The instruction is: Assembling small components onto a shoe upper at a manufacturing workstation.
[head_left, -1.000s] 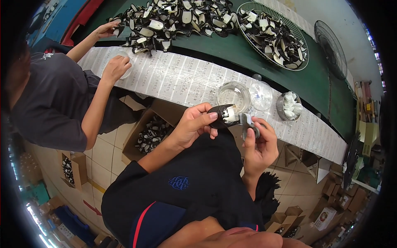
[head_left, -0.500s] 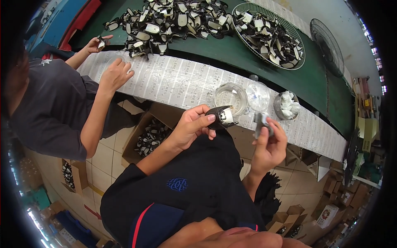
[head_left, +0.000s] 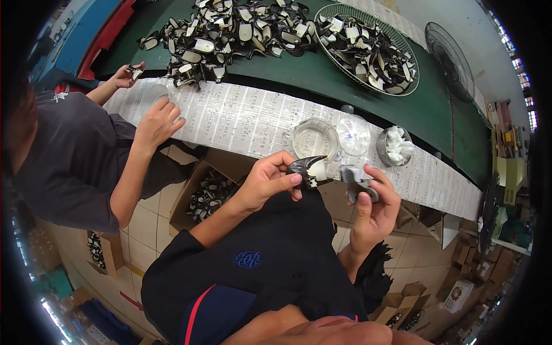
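Observation:
My left hand (head_left: pixel 276 178) is closed round a glossy black curved piece with a cream-white inner face, which looks like a shoe part (head_left: pixel 310 171). It is held above my lap, at the near edge of the bench. A short gap to its right, my right hand (head_left: pixel 374 204) grips a grey folded piece (head_left: pixel 357 184), perhaps a cloth or pad, between thumb and fingers. Just beyond my hands stand a clear round tub (head_left: pixel 294 141), a clear round lid or dish (head_left: pixel 353 135) and a round tin (head_left: pixel 382 150) of crumpled white wads.
A large pile of black-and-white parts (head_left: pixel 230 34) lies on the green bench (head_left: pixel 322 72), beside a wire fan guard (head_left: pixel 418 80) holding more. Another person's hand (head_left: pixel 158 123) works at the left. An open carton (head_left: pixel 184 201) of parts stands on the floor.
My right hand has turned the grey piece so more of it shows, and moved it slightly nearer. The black part in my left hand has tilted a little. The view has shifted slightly.

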The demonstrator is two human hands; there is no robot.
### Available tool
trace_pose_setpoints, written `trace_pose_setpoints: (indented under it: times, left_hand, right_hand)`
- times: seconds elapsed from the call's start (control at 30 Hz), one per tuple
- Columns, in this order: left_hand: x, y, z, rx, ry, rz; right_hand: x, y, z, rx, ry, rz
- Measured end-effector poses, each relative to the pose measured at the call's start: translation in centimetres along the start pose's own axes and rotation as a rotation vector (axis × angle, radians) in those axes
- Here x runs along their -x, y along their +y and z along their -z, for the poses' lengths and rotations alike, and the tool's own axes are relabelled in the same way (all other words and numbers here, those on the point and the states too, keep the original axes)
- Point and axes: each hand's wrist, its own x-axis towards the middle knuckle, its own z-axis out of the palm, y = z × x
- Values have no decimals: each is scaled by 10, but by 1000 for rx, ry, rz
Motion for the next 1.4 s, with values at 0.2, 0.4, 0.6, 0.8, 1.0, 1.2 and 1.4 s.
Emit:
trace_pose_setpoints:
  times: [0.2,0.4,0.6,0.8,1.0,1.2,1.4]
  left_hand:
    - [-2,-1,-4,-25,9,-16]
    - [-3,0,-4,-22,-18,-9]
    - [-5,-1,-5,-33,-16,-2]
    - [-7,1,-7,-28,-22,9]
    - [-11,2,-6,-25,-8,46]
    - [-15,5,-4,-18,-29,67]
    - [-74,25,-7,-263,-128,-132]
  right_hand:
    - [-19,-12,-15,290,-118,135]
    - [-23,-8,-21,395,-105,212]
    - [-22,-4,-24,397,-114,221]
    - [-23,-1,-21,494,-58,236]
    - [-28,4,-8,657,161,246]
    - [-18,18,13,380,310,1]
    - [8,39,31,-79,376,-361]
